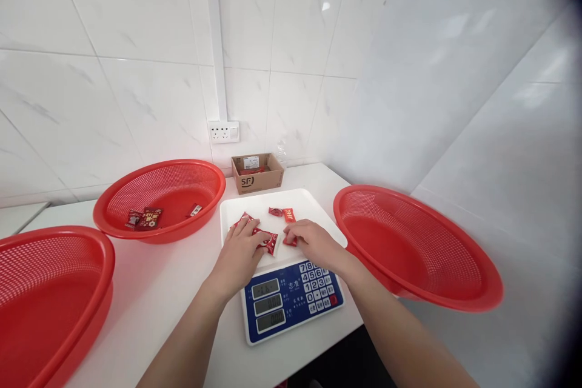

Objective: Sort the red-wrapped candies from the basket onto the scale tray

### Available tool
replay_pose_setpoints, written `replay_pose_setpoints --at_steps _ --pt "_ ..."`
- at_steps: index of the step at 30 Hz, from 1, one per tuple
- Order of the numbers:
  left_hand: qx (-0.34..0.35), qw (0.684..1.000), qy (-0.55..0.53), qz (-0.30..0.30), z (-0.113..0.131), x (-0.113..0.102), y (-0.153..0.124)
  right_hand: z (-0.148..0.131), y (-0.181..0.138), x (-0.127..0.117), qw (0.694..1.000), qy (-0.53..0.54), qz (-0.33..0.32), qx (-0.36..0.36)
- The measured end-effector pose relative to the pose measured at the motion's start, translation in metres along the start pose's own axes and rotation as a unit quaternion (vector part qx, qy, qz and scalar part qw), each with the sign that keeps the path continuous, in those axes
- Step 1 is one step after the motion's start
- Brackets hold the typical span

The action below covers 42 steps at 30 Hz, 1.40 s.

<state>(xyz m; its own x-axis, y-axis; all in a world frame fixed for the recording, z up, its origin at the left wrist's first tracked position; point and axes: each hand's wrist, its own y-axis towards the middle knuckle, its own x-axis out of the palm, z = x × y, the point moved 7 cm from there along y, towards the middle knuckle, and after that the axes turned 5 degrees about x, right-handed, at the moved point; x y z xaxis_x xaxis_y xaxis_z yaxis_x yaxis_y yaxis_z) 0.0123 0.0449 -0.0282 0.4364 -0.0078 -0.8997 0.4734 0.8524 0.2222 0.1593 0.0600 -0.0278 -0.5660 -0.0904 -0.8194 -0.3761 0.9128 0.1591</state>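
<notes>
A digital scale (pixel 295 297) with a blue keypad panel stands on the white table, and several small red wrapped packets lie on its white pan (pixel 313 209). My left hand (pixel 243 251) is over the pan's left side, its thumb and fingers around a red-and-white packet (pixel 271 242); another red packet shows partly beyond its fingers. With curled fingers, my right hand (pixel 313 241) pinches a small red packet (pixel 290 241) near the pan's middle. Just beyond it rest a dark red packet (pixel 275 211) and an orange-red packet (pixel 290 214). The fingertips partly hide what they touch.
Red mesh basins stand on both sides: one at the right (pixel 418 294), one at the back left (pixel 182 231) holding a few packets (pixel 150 218), and one at the near left (pixel 93 303). Behind the scale, an open cardboard box (pixel 266 182) stands near the tiled wall.
</notes>
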Motion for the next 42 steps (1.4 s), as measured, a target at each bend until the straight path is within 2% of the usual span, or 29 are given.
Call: replay_pose_setpoints --at_steps 2,4,8,14,17,22,28,35,38,42 --pt "0.003 1.0 0.003 0.002 0.0 0.001 0.0 0.0 -0.003 -0.002 0.999 0.045 -0.012 0.005" --pt "0.01 1.0 0.004 -0.004 0.001 0.003 0.001 0.003 -0.002 -0.007 0.998 0.057 0.013 0.02" --pt "0.029 1.0 -0.007 -0.01 0.005 0.004 0.002 0.013 0.01 -0.012 0.997 -0.002 0.075 0.032" --pt "0.047 0.998 -0.028 0.0 0.009 0.001 0.003 0.028 0.022 0.002 0.995 -0.096 0.017 0.035" --pt "0.052 0.998 -0.027 -0.007 0.01 0.001 0.003 0.033 0.022 -0.004 0.988 -0.137 0.026 0.061" --pt "0.058 0.998 -0.025 -0.012 0.012 0.002 0.003 0.022 0.031 -0.006 0.989 -0.137 0.042 0.04" --pt "0.058 0.998 -0.028 0.016 0.012 -0.004 0.003 0.013 0.049 0.012 0.993 -0.115 -0.001 0.002" --pt "0.052 0.996 -0.04 0.056 0.006 -0.012 0.003 0.007 0.031 -0.002 0.999 -0.027 -0.022 -0.001" --pt "0.027 0.997 -0.028 0.072 0.001 -0.016 0.002 0.002 0.02 -0.011 1.0 -0.021 -0.01 -0.002" --pt "-0.02 0.996 0.001 0.082 -0.007 -0.019 -0.001 0.001 0.005 -0.023 0.999 -0.017 0.001 0.038"
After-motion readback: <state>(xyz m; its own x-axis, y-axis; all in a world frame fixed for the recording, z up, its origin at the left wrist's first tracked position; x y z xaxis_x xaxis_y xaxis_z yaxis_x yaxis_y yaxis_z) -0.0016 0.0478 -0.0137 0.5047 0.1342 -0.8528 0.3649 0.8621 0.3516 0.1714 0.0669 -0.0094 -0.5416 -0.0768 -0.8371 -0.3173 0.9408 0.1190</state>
